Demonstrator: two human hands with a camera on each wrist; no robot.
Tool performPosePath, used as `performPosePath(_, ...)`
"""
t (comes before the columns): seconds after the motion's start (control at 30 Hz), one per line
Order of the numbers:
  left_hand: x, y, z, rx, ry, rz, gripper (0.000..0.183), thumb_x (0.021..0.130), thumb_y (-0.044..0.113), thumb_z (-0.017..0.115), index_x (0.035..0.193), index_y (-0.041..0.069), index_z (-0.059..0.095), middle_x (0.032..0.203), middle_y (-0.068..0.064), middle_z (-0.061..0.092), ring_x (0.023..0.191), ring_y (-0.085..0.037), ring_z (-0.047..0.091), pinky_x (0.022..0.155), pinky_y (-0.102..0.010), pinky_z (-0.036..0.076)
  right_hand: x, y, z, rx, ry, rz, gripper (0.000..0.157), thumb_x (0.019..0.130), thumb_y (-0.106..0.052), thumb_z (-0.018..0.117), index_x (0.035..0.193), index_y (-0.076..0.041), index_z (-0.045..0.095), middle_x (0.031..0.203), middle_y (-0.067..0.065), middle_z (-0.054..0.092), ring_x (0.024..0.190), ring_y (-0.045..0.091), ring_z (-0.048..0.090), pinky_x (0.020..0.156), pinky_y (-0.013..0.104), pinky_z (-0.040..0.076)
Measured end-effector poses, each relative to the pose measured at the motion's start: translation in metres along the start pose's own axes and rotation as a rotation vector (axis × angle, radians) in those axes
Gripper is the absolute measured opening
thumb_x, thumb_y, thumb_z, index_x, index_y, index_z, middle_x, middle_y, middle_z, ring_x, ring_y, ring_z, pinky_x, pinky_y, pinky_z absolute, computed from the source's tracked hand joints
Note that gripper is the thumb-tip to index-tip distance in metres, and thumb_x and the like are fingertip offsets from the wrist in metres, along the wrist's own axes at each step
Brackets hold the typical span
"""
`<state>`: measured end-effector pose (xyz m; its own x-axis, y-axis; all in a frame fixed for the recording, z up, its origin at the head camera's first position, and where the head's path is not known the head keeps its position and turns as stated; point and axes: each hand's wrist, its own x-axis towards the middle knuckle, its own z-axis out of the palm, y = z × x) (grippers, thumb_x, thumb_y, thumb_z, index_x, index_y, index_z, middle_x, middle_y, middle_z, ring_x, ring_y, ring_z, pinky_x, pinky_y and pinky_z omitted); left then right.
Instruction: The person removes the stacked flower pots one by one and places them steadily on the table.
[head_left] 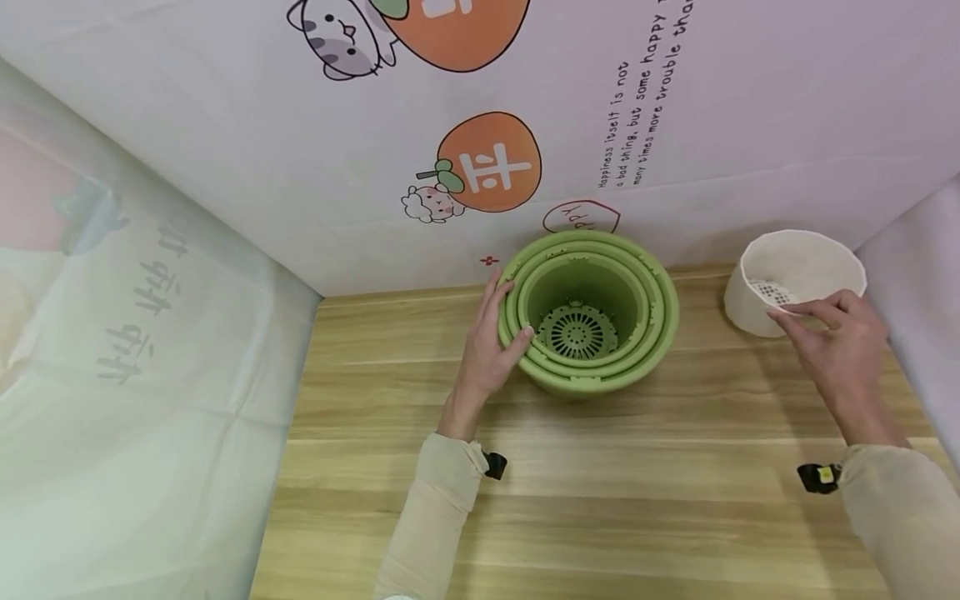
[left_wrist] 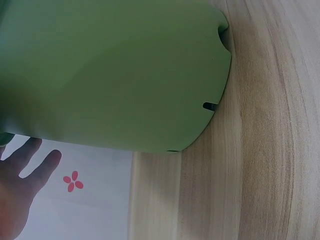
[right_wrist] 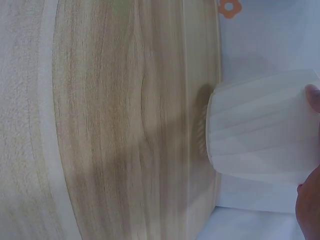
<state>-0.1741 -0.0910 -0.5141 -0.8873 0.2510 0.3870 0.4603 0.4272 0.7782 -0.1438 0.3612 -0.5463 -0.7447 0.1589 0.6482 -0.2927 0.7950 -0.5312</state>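
Note:
A nested stack of green plastic flowerpots (head_left: 573, 385) stands on the wood-grain table, with a slotted base visible deep inside. My left hand (head_left: 486, 350) rests at the stack's left rim, thumb over the edge and fingers spread along the outside. Only the smooth green wall and notched foot of the outer pot (left_wrist: 125, 90) show in the left wrist view, with fingers (left_wrist: 42, 172) beside it. Off to the right, my right hand (head_left: 843, 346) pinches the near rim of a white pot (head_left: 746, 304) with a perforated bottom. Whether that pot touches the table I cannot tell.
A white printed cloth wall (head_left: 337, 192) rises right behind the pots. Pale cloth walls stand at the left (head_left: 150, 400) and right (head_left: 922, 275). The wood-grain table (head_left: 637, 500) spreads toward me below both hands.

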Motion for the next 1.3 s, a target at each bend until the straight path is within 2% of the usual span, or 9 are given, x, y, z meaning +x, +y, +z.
performPosePath(0.23,0.0,-0.001,0.0,-0.002,0.006,-0.002,0.072,0.091,0.046,0.054,0.151,0.01,0.036,0.166,0.005,0.011,0.148,-0.02,0.023,0.114,-0.051,0.032,-0.002,0.003,0.003,-0.011,0.014,-0.006,0.023,0.058,0.008,0.09,0.077,0.006,0.076,0.073,0.02,0.057,0.08,-0.02,0.033,0.078,0.004,0.027)
performPosePath(0.33,0.0,0.0,0.0,-0.011,0.007,-0.004,0.071,0.09,0.041,0.056,0.151,0.01,0.036,0.166,0.005,0.011,0.148,-0.02,0.023,0.113,-0.052,0.032,-0.001,0.005,0.003,-0.026,-0.008,-0.017,0.022,0.069,-0.009,0.09,0.078,0.005,0.076,0.074,0.02,0.057,0.082,-0.019,0.031,0.078,0.005,0.025)
performPosePath(0.5,-0.002,-0.001,0.001,-0.009,0.005,-0.013,0.072,0.091,0.045,0.054,0.151,0.011,0.037,0.166,0.006,0.011,0.148,-0.02,0.023,0.113,-0.051,0.033,-0.001,0.008,0.003,-0.033,-0.026,-0.02,0.07,0.082,-0.064,0.067,0.077,0.006,0.076,0.074,0.021,0.057,0.084,-0.016,0.03,0.081,0.004,0.024)
performPosePath(0.67,-0.003,-0.002,0.002,-0.003,-0.003,-0.011,0.073,0.092,0.05,0.052,0.151,0.011,0.036,0.166,0.005,0.011,0.148,-0.02,0.024,0.112,-0.051,0.034,-0.002,0.0,0.006,-0.002,0.034,0.014,0.088,0.075,-0.079,0.058,0.072,0.008,0.074,0.069,0.022,0.054,0.078,-0.016,0.03,0.076,0.004,0.023)
performPosePath(0.9,-0.003,-0.001,0.001,-0.009,0.006,-0.024,0.073,0.092,0.054,0.051,0.151,0.012,0.037,0.166,0.006,0.011,0.148,-0.02,0.024,0.111,-0.052,0.035,-0.002,-0.007,0.006,0.033,0.048,0.019,0.084,0.077,-0.074,0.062,0.072,0.009,0.073,0.069,0.025,0.054,0.077,-0.019,0.032,0.072,0.005,0.024)
performPosePath(1.0,-0.002,-0.001,0.002,-0.013,0.005,-0.015,0.07,0.092,0.043,0.055,0.151,0.011,0.036,0.166,0.004,0.012,0.148,-0.021,0.024,0.111,-0.054,0.034,-0.005,0.002,0.005,0.029,0.037,0.019,0.054,0.079,-0.046,0.081,0.074,0.007,0.074,0.071,0.024,0.056,0.078,-0.019,0.033,0.073,0.005,0.025)
performPosePath(1.07,-0.002,0.0,0.003,-0.019,0.001,-0.009,0.068,0.091,0.036,0.056,0.151,0.01,0.036,0.166,0.003,0.012,0.148,-0.022,0.023,0.111,-0.055,0.034,-0.007,0.009,0.005,0.015,0.023,0.02,0.029,0.074,-0.019,0.088,0.076,0.006,0.075,0.072,0.022,0.057,0.08,-0.02,0.033,0.074,0.005,0.025)
performPosePath(1.13,-0.001,0.0,0.004,-0.02,-0.001,-0.004,0.069,0.091,0.036,0.056,0.151,0.01,0.035,0.166,0.002,0.011,0.149,-0.022,0.022,0.111,-0.056,0.034,-0.008,0.014,0.004,-0.014,0.012,0.016,0.018,0.065,0.001,0.088,0.077,0.006,0.076,0.074,0.022,0.058,0.081,-0.02,0.033,0.074,0.006,0.025)
performPosePath(1.3,0.0,0.0,0.003,-0.021,0.012,0.006,0.07,0.093,0.045,0.052,0.152,0.01,0.034,0.166,0.002,0.011,0.148,-0.023,0.024,0.11,-0.055,0.036,-0.005,0.019,0.004,-0.075,-0.061,-0.005,0.02,0.066,0.0,0.087,0.082,0.005,0.076,0.079,0.021,0.059,0.073,0.008,0.045,0.076,0.023,0.033)
